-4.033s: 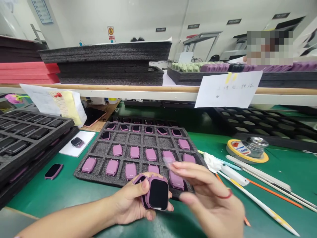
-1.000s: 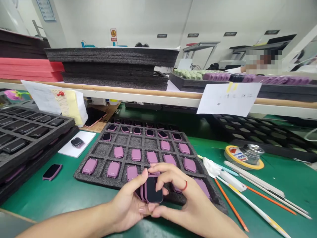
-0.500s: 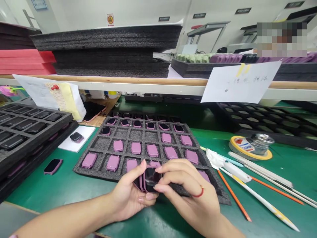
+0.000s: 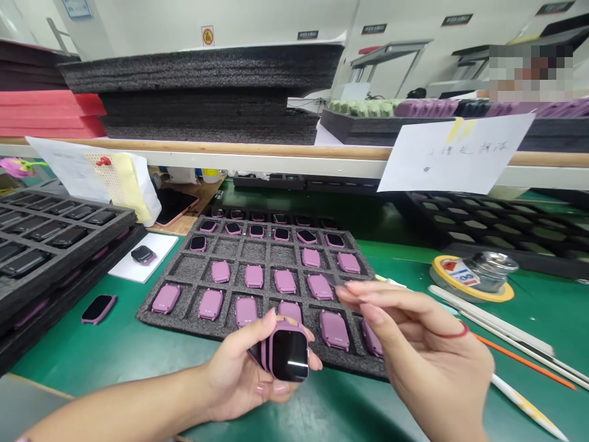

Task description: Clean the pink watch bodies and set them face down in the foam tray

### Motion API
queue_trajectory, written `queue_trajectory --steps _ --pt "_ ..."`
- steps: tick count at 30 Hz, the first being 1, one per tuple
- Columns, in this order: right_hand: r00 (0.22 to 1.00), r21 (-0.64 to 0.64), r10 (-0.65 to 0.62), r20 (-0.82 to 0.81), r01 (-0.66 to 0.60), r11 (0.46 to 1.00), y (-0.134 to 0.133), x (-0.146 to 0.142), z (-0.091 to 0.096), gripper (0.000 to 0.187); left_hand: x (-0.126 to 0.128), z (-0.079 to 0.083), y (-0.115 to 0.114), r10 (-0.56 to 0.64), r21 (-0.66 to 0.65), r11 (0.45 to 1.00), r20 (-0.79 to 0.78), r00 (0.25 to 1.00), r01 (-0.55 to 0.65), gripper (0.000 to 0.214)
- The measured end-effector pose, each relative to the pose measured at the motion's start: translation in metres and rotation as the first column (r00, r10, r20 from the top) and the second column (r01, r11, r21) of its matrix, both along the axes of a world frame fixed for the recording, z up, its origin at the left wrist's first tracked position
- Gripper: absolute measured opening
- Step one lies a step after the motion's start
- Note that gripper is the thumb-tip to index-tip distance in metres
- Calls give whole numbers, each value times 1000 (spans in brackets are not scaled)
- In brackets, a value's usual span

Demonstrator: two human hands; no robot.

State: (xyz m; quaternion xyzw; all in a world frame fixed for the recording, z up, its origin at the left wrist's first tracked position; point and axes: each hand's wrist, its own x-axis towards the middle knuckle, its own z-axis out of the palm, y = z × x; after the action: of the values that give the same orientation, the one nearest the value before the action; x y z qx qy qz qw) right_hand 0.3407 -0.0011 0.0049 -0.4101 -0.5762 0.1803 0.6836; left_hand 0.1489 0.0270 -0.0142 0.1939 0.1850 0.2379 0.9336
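My left hand [image 4: 257, 362] is closed around a small stack of purple smartwatch bodies without straps. The front smartwatch [image 4: 289, 354] has its glossy black screen facing me. To the right, away from the stack, my right hand [image 4: 414, 337] pinches what looks like a thin clear film [image 4: 330, 280], faint against the tray. Beneath and beyond both hands lies a black foam tray [image 4: 177, 319] with square pockets. Purple smartwatch bodies sit in many of its pockets, the nearer ones mostly back up, the farther ones screen up. Several pockets hold nothing.
At left, a stacked foam tray [image 4: 124, 222] holds black-screened watches. One loose watch [image 4: 99, 309] lies on the green table, another [image 4: 143, 255] on a white pad. A tape roll [image 4: 472, 279], sticks and a white-yellow pen [image 4: 529, 405] lie at right. A shelf [image 4: 276, 156] spans the back.
My right hand has moved off the front smartwatch's screen to the right, fingertips pinched on what looks like clear film. The left hand has turned the stack slightly, showing the whole screen.
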Motion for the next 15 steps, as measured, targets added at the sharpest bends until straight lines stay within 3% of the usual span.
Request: queue_trajectory --steps 4,7,10,15 --pt "952 168 -132 278 87 982 -2 7 -2 25 1 2 0 4 23 1000 2 1000 -4 44" --pt "875 258 -87 476 -44 965 -5 14 -5 30 1 4 0 10 19 1000 -21 1000 -9 42" --pt "823 204 36 567 -183 962 -13 19 -9 29 1 4 0 -8 -3 1000 -55 998 8 43" --pt "796 61 114 595 -186 981 -32 9 -9 36 -2 2 1 -18 -27 999 -69 997 17 50"
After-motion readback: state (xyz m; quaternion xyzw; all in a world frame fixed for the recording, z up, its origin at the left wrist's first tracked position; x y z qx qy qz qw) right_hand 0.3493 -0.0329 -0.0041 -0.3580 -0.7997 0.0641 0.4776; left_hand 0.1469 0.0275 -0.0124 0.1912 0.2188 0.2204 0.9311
